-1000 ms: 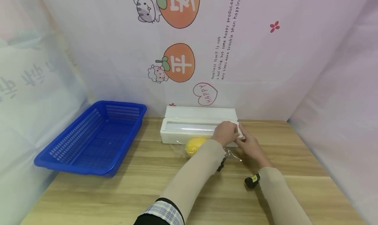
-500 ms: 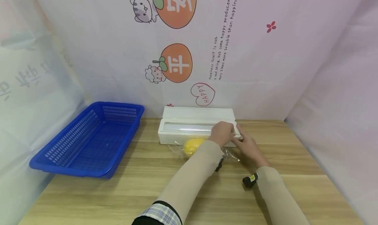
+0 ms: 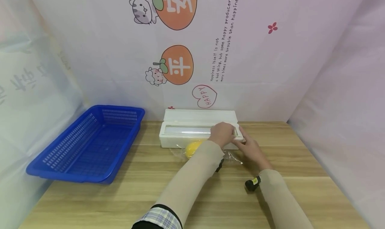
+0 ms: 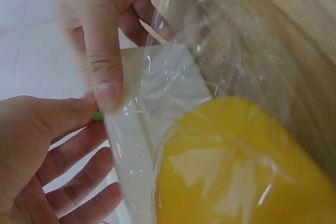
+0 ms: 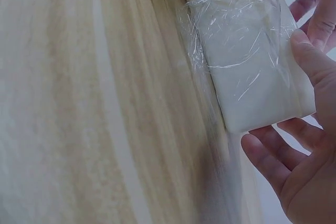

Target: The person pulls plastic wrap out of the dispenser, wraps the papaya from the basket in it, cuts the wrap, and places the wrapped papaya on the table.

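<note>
A long white cling film dispenser (image 3: 174, 141) stands at the back of the table with its lid raised and a film roll (image 3: 187, 130) inside. Before it lies a yellow lemon-like fruit (image 3: 193, 148), covered in clear film (image 5: 241, 51) that spreads across the dispenser's front. My left hand (image 3: 222, 134) is over the dispenser's right part; its thumb and fingertip pinch a small green slider (image 4: 98, 115) at the edge, mostly hidden. My right hand (image 3: 252, 150) holds the dispenser's right end, thumb on the near edge and fingers round the end.
At left on the wooden table (image 3: 144, 189) stands a blue plastic basket (image 3: 120, 158) with slotted sides. A printed white cloth (image 3: 249, 95) hangs close behind the dispenser, and pale cloth also borders both sides.
My left hand has slid a little leftward along the dispenser, away from its right end. My right hand keeps its hold there. The head view has shifted slightly.
</note>
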Demonstrator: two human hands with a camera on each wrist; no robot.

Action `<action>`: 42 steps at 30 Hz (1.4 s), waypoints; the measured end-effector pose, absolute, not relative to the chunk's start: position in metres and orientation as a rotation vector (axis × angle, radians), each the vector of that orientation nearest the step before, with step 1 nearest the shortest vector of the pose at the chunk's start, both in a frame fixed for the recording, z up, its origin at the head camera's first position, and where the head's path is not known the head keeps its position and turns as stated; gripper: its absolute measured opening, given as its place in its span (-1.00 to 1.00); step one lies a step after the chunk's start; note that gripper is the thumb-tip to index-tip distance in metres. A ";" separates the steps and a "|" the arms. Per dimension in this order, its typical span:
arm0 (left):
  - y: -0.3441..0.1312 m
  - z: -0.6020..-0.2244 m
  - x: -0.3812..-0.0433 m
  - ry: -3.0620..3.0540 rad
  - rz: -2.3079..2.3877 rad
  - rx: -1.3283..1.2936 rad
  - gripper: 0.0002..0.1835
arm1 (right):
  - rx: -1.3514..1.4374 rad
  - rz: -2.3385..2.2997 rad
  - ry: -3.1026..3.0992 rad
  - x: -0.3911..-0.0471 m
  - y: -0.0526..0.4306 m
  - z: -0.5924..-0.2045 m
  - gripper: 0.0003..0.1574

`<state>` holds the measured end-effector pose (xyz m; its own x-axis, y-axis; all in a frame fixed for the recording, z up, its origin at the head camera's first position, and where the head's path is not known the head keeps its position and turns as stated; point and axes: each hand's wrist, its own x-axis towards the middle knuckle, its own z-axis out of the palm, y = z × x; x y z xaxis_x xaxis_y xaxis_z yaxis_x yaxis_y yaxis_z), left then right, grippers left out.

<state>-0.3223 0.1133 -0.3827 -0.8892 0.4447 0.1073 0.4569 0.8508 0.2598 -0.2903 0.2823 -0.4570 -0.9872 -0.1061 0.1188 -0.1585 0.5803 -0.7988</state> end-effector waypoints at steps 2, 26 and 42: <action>0.111 -0.381 -0.323 -3.000 -0.408 -0.694 -0.89 | 0.225 1.397 -2.740 -0.290 0.281 -0.457 0.10; 0.085 -0.373 -0.326 -3.039 -0.685 -0.815 -0.87 | 0.186 1.388 -2.754 -0.287 0.280 -0.453 0.13; 0.066 -0.373 -0.325 -3.053 -0.505 -0.791 -0.85 | 0.166 1.390 -2.748 -0.287 0.278 -0.456 0.13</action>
<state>-0.3248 0.0661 -0.3727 -0.8761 0.4813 0.0284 0.4648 0.8274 0.3151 -0.2871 0.2777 -0.4563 -0.9925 -0.0700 0.1000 -0.1221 0.5882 -0.7994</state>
